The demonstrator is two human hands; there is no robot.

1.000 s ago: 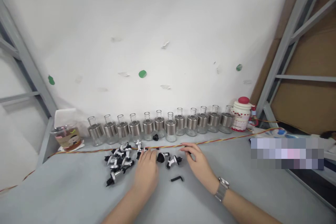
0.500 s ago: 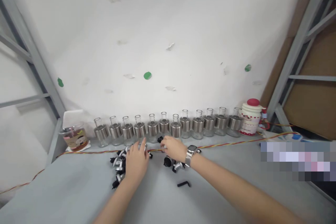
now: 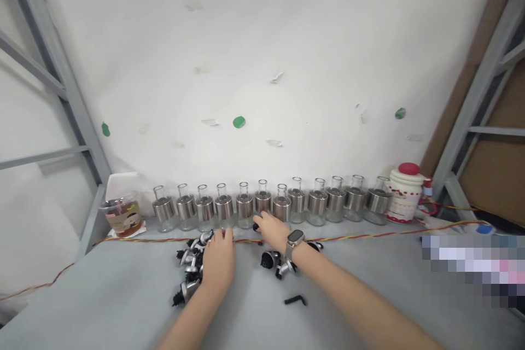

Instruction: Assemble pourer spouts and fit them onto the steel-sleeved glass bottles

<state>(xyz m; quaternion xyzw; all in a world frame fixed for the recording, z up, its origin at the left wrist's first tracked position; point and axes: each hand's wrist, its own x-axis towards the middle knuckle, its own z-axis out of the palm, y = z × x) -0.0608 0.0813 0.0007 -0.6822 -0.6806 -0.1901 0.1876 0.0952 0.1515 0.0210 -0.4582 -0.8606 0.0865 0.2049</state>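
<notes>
My left hand [image 3: 219, 260] rests at the right side of a cluster of silver pourer spouts [image 3: 191, 257] with black ribbed stoppers. Its fingers curl downward, and what they grip, if anything, is hidden. Further right, my right hand [image 3: 273, 232], with a watch at the wrist, is closed on a pourer spout [image 3: 256, 226]; only its black end shows at the fingertips. That hand is just in front of the row of glass bottles with metal sleeves [image 3: 245, 205]. More spouts [image 3: 269, 260] lie below my right wrist, partly covered by it.
A bent black piece [image 3: 295, 299] lies nearer me on the grey table [image 3: 123, 290]. A twisted red-yellow cord [image 3: 348, 233] crosses before the bottles. At the left end stands a clear labelled tub [image 3: 123, 216], at the right a white jar [image 3: 405, 197] with a red lid.
The view has shifted slightly, so everything sits a little lower and further right. My left fingers, stretched before, now curl down. My right hand stays near the bottles with the black-ended piece.
</notes>
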